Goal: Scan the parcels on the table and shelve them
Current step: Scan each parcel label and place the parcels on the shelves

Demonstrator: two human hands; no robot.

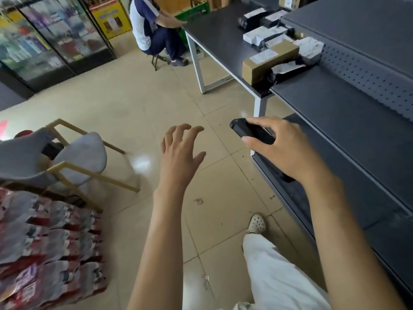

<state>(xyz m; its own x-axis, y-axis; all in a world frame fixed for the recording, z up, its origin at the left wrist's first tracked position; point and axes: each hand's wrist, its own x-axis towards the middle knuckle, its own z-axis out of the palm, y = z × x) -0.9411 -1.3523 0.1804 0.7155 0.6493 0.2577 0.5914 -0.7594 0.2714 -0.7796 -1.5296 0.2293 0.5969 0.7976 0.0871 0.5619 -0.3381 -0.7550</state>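
The parcels (271,57) lie crowded at the bench (214,39) edge well ahead of you, so with your right hand (283,148) grip holding the scanner (250,132) and your left hand (181,153) wide and empty, a one-handed pull could knock the neighbours off.

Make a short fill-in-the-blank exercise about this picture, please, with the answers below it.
1. The right hand holds a black ____.
2. The left hand is open and holds ____.
3. The brown box lies on the ____, among the wrapped parcels.
4. The shelf beside the person holds no ____.

Answers: scanner; nothing; table; parcels
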